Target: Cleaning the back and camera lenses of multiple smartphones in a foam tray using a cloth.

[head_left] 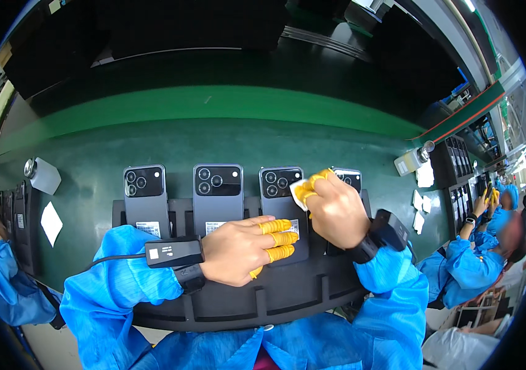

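Observation:
Several dark grey-blue smartphones lie back side up in a row on a black tray. My left hand, with yellow finger cots, stretches its fingers flat across the lower back of the third phone from the left, over its white label. My right hand, also in yellow finger cots, is closed in a pinch on a folded white wipe. The wipe is at that phone's right edge, beside the camera block. My right hand partly hides the rightmost phone. The second phone and the leftmost phone rest untouched.
On the green table stand a bottle at left and another bottle at right. White wipes lie by both, one sheet at left. Co-workers in blue sit at both sides; black trays stand at right.

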A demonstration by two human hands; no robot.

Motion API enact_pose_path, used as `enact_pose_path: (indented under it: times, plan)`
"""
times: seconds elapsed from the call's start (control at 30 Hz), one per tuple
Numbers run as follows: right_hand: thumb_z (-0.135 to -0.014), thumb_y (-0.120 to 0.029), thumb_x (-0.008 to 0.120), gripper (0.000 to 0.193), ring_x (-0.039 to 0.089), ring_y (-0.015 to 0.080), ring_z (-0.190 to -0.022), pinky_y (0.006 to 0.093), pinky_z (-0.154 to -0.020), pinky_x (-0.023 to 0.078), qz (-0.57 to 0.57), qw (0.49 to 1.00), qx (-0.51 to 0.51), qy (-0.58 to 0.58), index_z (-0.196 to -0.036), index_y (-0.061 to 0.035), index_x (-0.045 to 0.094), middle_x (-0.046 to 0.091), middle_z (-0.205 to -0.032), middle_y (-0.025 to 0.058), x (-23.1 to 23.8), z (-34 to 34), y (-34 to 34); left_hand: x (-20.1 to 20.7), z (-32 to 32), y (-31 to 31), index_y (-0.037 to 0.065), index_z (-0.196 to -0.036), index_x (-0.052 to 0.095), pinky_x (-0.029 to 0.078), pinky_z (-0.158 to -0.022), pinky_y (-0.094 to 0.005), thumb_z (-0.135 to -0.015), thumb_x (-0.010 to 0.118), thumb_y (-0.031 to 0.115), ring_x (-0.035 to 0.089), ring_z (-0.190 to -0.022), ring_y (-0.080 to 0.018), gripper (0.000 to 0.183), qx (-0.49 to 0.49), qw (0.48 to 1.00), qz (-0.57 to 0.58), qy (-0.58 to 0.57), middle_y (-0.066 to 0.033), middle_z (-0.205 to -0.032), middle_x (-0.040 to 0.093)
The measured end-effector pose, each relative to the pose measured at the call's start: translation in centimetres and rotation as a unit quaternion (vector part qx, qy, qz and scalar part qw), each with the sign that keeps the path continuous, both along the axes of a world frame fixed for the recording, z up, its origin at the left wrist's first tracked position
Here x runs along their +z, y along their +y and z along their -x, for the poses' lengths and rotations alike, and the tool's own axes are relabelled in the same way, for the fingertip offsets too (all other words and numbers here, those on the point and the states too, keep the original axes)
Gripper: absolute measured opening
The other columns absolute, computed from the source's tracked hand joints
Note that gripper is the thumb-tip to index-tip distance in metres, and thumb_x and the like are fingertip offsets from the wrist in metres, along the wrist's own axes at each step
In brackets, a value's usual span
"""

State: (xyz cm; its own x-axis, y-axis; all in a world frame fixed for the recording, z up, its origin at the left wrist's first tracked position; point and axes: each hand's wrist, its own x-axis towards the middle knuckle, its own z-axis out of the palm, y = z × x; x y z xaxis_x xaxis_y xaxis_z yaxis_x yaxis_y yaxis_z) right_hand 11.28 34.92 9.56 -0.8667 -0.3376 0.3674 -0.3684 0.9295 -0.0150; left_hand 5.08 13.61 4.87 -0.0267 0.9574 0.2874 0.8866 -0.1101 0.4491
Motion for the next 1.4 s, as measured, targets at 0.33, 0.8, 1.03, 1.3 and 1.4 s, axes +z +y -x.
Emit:
enact_pose_path:
  times: [0.33,0.8,1.03,1.3,1.4]
  plan:
    - [-0.061,-0.003,0.064,0.021,0.059,0.0272,-0.084,0.0354,-0.075,0.053,0.100,0.983,0.152,0.029,-0.081,-0.0025,0.067,0.063,-0.093,0.0104,-0.3,3.0,-1.3,-0.4,0.0,0.2,0.013,-0.128,0.059,0.036,-0.113,-0.0398,-0.070,0.060,0.011,0.050,-0.127,-0.0248,0.058,-0.009,1.000,0.011,-0.001,-0.0059,-0.138,0.052]
    - [-0.060,0.003,0.063,0.020,0.060,0.0293,-0.080,0.0377,-0.071,0.053,0.010,0.996,0.007,0.087,-0.079,-0.0004,0.068,0.064,-0.088,0.0116,-0.1,4.1,3.4,-0.5,0.0,0.1,0.013,-0.126,0.060,0.034,-0.114,-0.0395,-0.069,0.061,0.011,0.050,-0.127,-0.0214,0.057,-0.006,1.000,0.015,0.003,-0.0049,-0.138,0.052]
    - [-0.064,-0.001,0.063,0.025,0.062,0.0291,-0.088,0.0371,-0.079,0.053,0.083,0.984,0.145,0.068,-0.088,-0.0013,0.070,0.065,-0.092,0.0111,-1.0,4.0,0.2,-0.3,-0.1,0.2,0.013,-0.122,0.062,0.037,-0.112,-0.0383,-0.073,0.060,0.011,0.052,-0.126,-0.0218,0.050,-0.002,1.000,-0.008,0.011,-0.0035,-0.134,0.055]
    - [-0.059,0.000,0.065,0.018,0.060,0.0296,-0.077,0.0383,-0.068,0.052,-0.014,0.998,-0.019,0.065,-0.077,-0.0016,0.068,0.061,-0.080,0.0100,0.6,2.2,4.0,-0.1,0.0,0.2,0.013,-0.125,0.061,0.036,-0.113,-0.0399,-0.071,0.059,0.011,0.050,-0.127,-0.0202,0.054,-0.006,1.000,0.015,0.014,-0.0041,-0.138,0.053]
    - [-0.060,0.001,0.064,0.022,0.061,0.0304,-0.078,0.0391,-0.070,0.053,0.063,0.995,0.002,0.083,-0.081,-0.0014,0.070,0.064,-0.087,0.0123,0.1,3.0,1.8,0.0,0.0,0.1,0.013,-0.124,0.062,0.036,-0.113,-0.0399,-0.071,0.059,0.011,0.050,-0.127,-0.0203,0.053,-0.007,1.000,0.029,0.010,-0.0038,-0.137,0.054]
